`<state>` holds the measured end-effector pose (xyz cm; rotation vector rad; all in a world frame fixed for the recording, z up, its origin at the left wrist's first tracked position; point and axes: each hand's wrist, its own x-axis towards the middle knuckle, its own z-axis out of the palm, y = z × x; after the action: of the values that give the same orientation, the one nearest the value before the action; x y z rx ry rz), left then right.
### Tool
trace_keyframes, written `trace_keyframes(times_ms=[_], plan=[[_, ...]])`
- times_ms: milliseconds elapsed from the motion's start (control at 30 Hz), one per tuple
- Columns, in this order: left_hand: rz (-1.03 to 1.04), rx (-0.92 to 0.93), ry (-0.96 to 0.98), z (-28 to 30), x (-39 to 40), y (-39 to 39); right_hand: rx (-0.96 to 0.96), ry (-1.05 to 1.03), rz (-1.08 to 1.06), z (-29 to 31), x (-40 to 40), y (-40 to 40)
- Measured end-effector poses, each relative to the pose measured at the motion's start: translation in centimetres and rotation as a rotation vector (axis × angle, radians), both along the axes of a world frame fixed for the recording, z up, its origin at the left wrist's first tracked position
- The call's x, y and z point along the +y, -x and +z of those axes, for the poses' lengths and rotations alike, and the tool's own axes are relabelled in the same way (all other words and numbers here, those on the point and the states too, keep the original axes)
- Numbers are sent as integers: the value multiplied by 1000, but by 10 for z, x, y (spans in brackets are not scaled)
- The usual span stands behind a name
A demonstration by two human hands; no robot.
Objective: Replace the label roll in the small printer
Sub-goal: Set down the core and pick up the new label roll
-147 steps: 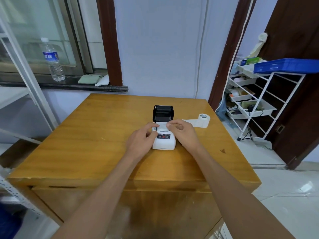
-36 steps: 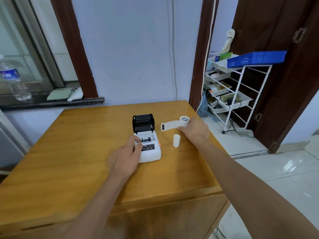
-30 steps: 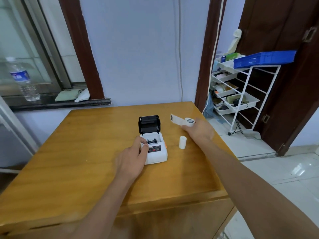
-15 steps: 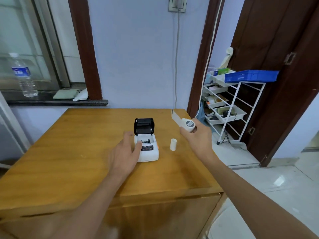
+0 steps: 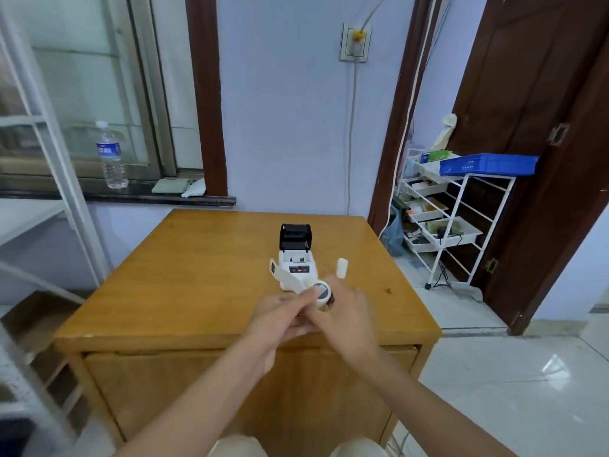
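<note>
Wooden table (image 5: 184,291): small printer (image 5: 296,258), lid open, spent core (image 5: 342,268) beside. Left hand (image 5: 280,315) and right hand (image 5: 346,316) together, both pinching label roll (image 5: 321,293).

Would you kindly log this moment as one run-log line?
both hands: left hand and right hand hold new label roll | printer: lid open | empty core: upright on table
</note>
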<state>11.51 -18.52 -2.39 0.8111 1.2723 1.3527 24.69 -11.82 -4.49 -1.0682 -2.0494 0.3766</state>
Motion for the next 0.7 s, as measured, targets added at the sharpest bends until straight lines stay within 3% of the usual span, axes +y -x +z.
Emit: trace_keyframes(times_ms=[167,300,433,600,700], plan=[[42,-21,119,-12,-24,7,-238,125,146,1,-19,-15],[-164,100,156,-7,-51,11,-172,389,349,17,-34,-49],[-147,411,149,8,-68,-5,-247,410,263,34,-62,-56],[3,1148,107,11,-57,-19,-185,290,74,49,-57,-39],[51,1218,71,5,-55,-16,-18,404,58,49,-45,-36]])
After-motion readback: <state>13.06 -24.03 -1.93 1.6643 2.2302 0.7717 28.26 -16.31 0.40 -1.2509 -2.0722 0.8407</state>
